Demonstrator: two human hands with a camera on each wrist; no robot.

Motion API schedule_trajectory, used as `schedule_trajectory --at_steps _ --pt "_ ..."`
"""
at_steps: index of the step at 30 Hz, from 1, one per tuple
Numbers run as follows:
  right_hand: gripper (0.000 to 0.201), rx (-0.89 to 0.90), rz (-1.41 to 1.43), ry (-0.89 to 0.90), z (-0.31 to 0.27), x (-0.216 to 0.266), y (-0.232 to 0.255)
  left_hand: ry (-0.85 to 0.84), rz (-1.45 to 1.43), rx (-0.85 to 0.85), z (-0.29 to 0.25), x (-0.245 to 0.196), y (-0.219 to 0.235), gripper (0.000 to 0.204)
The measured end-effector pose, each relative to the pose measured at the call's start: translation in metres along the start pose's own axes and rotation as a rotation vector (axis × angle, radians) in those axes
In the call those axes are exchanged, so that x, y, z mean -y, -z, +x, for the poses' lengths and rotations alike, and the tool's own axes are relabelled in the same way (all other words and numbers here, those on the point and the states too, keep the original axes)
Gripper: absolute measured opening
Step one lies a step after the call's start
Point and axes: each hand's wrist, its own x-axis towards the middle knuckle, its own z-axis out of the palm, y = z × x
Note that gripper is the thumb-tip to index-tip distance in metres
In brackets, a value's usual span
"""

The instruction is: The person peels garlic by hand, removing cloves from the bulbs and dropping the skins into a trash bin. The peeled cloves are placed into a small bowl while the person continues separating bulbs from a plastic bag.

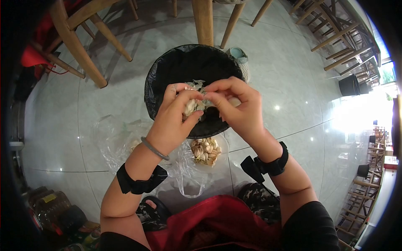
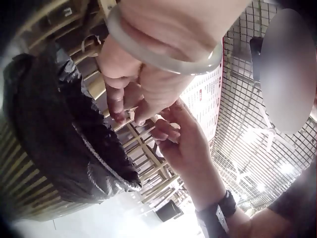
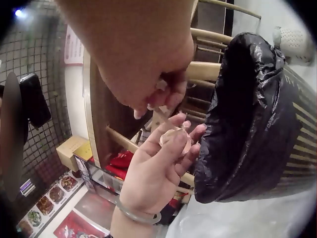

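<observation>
Over a bin [image 1: 161, 69] lined with a black bag, my left hand [image 1: 173, 104] holds a garlic bulb [image 1: 190, 108] between thumb and fingers. My right hand [image 1: 240, 104] pinches at the top of this bulb with thumb and forefinger. A thin pale stalk [image 3: 162, 117] runs from the bulb to those fingertips in the right wrist view. A whitish piece [image 1: 234, 101], like a garlic clove, sits within the curled lower fingers of the right hand. In the left wrist view the fingers mostly hide the garlic.
Garlic cloves [image 1: 206, 151] lie in a heap on the floor by the bin, beside clear plastic bags [image 1: 119, 140]. A perforated light container [image 1: 243, 62] stands behind the bin. Wooden chair legs [image 1: 79, 46] and a table leg [image 1: 203, 23] rise beyond.
</observation>
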Motion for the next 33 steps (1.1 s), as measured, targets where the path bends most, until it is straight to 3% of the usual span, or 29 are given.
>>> schedule_trajectory --at_steps 1,4,7,10,13,16,19,22,25,28,32,33 --pt "0.011 -0.004 -0.090 0.243 0.004 -0.009 0.000 0.054 -0.064 0.010 0.000 -0.003 0.000 0.031" --pt "0.015 0.029 -0.198 0.283 0.005 -0.009 0.003 0.030 -0.279 -0.052 0.004 0.011 -0.004 0.032" --pt "0.015 0.206 -0.168 0.025 0.002 0.005 0.005 0.132 -0.384 -0.136 0.003 0.008 -0.003 0.034" --pt "0.016 0.180 -0.141 -0.085 -0.003 0.004 0.003 0.025 -0.317 -0.124 0.005 0.007 0.000 0.037" --pt "0.015 0.227 -0.243 -0.016 0.000 0.008 0.006 -0.022 -0.241 -0.115 0.004 0.007 0.000 0.036" --pt "0.015 0.053 -0.355 0.358 0.002 -0.002 0.004 0.052 -0.297 -0.087 0.003 0.002 -0.001 0.035" --pt "0.014 0.087 -0.296 0.357 0.002 -0.003 0.000 0.115 -0.360 -0.064 0.002 0.001 0.001 0.039" --pt "0.012 0.123 -0.289 0.249 0.004 0.001 0.003 0.044 -0.301 -0.116 0.001 0.001 0.000 0.038" --pt "0.008 0.000 -0.112 0.042 0.004 -0.010 0.003 -0.032 -0.152 -0.093 0.002 0.000 0.006 0.038" --pt "0.007 -0.079 -0.093 -0.045 0.011 -0.016 0.012 0.028 -0.214 -0.089 0.002 -0.001 0.007 0.037" --pt "0.014 -0.107 -0.294 0.166 0.011 -0.002 0.010 0.118 -0.296 -0.183 0.004 -0.004 0.003 0.036" --pt "0.016 -0.041 -0.317 0.203 0.009 -0.002 0.010 0.111 -0.307 -0.214 0.004 -0.004 0.001 0.037"
